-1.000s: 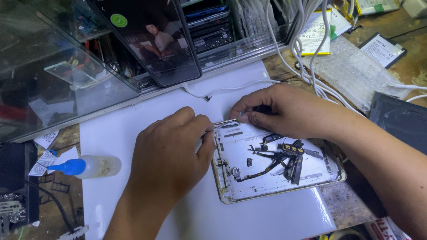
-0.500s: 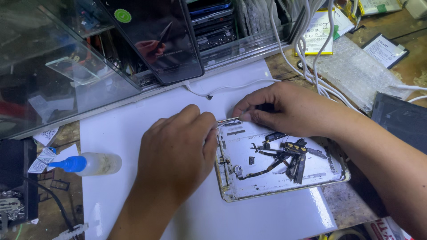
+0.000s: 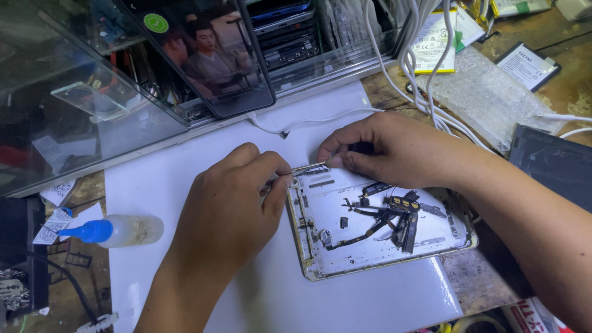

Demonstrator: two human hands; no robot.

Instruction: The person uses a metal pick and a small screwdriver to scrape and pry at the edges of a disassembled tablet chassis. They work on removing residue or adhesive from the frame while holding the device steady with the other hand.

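My left hand (image 3: 228, 209) is pinching a thin metal tool (image 3: 285, 177) in a closed grip, its tip meeting the top corner of the opened device shell (image 3: 376, 231). My right hand (image 3: 394, 151) is pressing down on that same upper edge, fingers curled tight around something small and dark I cannot make out. The shell is lying on the white mat (image 3: 185, 160) on the worktop, already stripped of screen and board; only dark ribbon cables (image 3: 385, 219) are left inside, looking loosened but not yet lifted out. A blue-tipped bottle (image 3: 114, 230) is lying nearby.
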